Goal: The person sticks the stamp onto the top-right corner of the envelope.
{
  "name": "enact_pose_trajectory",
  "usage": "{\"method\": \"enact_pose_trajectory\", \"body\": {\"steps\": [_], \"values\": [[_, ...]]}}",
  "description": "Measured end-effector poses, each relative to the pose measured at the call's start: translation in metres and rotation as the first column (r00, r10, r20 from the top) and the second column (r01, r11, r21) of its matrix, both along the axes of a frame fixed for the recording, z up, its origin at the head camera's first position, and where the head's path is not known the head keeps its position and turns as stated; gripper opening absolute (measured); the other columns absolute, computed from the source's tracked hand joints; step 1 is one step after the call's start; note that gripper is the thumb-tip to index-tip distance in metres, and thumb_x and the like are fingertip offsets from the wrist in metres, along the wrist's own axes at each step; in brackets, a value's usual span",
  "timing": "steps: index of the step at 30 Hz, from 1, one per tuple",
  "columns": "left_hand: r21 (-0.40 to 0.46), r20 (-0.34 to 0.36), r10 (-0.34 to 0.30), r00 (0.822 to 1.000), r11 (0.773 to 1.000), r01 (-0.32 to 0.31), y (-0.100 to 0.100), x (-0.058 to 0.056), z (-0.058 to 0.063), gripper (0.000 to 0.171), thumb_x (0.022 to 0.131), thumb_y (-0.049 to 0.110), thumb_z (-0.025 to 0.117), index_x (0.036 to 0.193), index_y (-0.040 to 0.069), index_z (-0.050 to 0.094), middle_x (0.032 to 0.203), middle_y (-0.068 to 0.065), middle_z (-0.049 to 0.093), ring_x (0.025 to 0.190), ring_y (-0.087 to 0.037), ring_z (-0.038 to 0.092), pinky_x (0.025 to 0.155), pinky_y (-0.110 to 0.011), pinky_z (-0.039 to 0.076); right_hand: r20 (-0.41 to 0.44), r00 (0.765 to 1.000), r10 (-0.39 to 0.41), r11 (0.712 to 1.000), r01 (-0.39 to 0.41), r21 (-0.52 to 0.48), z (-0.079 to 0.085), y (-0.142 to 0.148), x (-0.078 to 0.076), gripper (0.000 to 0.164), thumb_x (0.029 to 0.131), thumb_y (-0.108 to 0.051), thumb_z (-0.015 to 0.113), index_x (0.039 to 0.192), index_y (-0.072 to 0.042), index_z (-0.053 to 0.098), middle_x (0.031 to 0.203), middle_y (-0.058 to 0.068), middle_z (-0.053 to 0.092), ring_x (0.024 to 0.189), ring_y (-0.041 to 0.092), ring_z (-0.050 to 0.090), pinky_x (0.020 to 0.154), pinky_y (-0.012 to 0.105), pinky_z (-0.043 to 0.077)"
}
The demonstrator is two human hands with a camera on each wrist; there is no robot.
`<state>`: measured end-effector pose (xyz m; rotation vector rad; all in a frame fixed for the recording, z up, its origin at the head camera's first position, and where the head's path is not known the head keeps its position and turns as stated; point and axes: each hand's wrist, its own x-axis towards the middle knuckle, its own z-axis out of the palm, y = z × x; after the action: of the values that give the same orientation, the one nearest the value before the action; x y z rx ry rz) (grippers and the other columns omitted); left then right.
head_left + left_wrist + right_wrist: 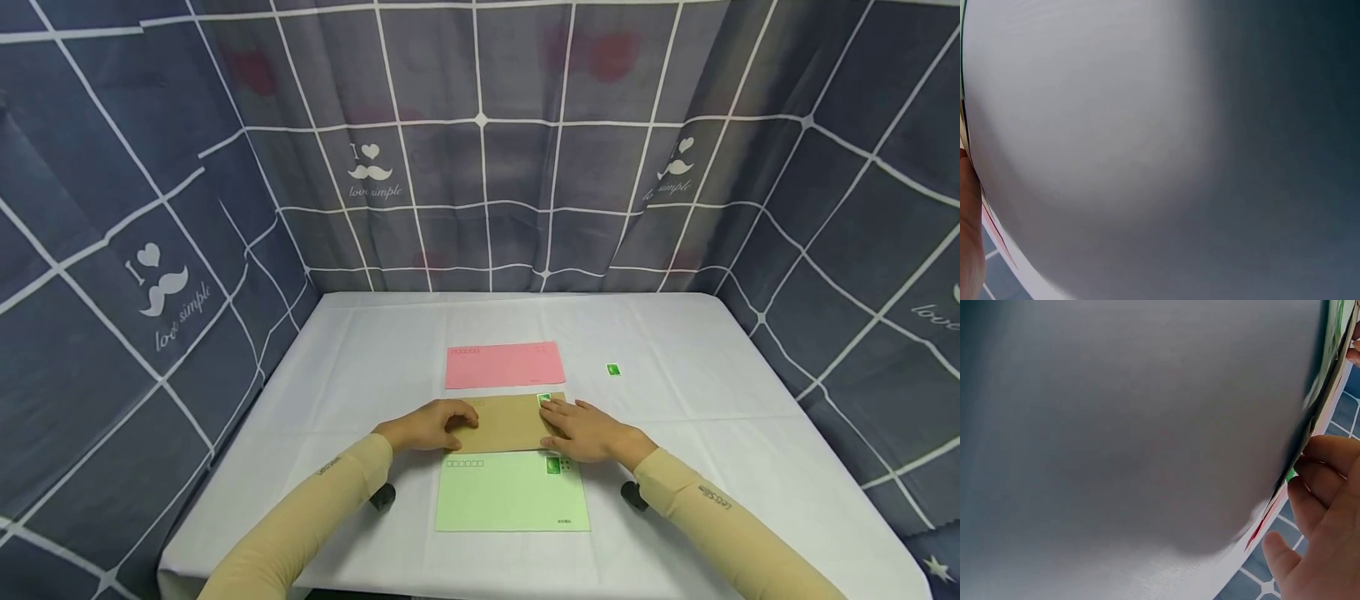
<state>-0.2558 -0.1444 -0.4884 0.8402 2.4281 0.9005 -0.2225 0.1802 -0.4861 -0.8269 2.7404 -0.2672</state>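
A brown envelope lies across the middle of the table, a small green stamp at its upper right corner. My left hand rests on its left end with bent fingers, thumb apart from the index finger. On the right end lies my right hand, its fingers spread and fairly straight, fingertips beside the stamp. Directly below is a green envelope bearing a green stamp at its upper right. The right wrist view shows fingers touching the brown envelope's edge.
A pink envelope lies just above the brown one. To its right sits a loose green stamp on the white tablecloth. Dark checked curtains enclose the table at the back and sides.
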Motion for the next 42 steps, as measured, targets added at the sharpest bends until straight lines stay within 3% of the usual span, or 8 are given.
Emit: {"method": "enact_pose_trajectory", "body": {"steps": [12,42], "values": [[-0.004,-0.001,0.000,1.000,1.000,0.000,-0.0005,0.0002,-0.0001,0.039,0.084,0.001,0.077,0.118,0.015,0.065,0.129,0.003,0.063,0.130,-0.019,0.054,0.112,-0.040,0.043,0.023,0.999,-0.044,0.998,0.045,-0.036,0.0002,-0.0044,-0.0006,0.075,0.101,-0.056,0.047,0.152,-0.003,0.038,0.161,0.013,0.036,0.146,0.037,0.038,0.122,0.048,0.031],[-0.003,-0.017,-0.014,1.000,1.000,0.014,-0.0001,-0.0001,-0.0011,0.038,0.084,0.002,0.078,0.118,0.014,0.065,0.128,0.001,0.064,0.130,-0.022,0.054,0.113,-0.042,0.043,-0.017,0.999,-0.038,0.999,0.038,-0.033,0.0000,-0.0065,-0.0031,0.074,0.101,-0.055,0.048,0.150,0.000,0.041,0.158,0.014,0.040,0.144,0.034,0.042,0.118,0.046,0.037]]}}
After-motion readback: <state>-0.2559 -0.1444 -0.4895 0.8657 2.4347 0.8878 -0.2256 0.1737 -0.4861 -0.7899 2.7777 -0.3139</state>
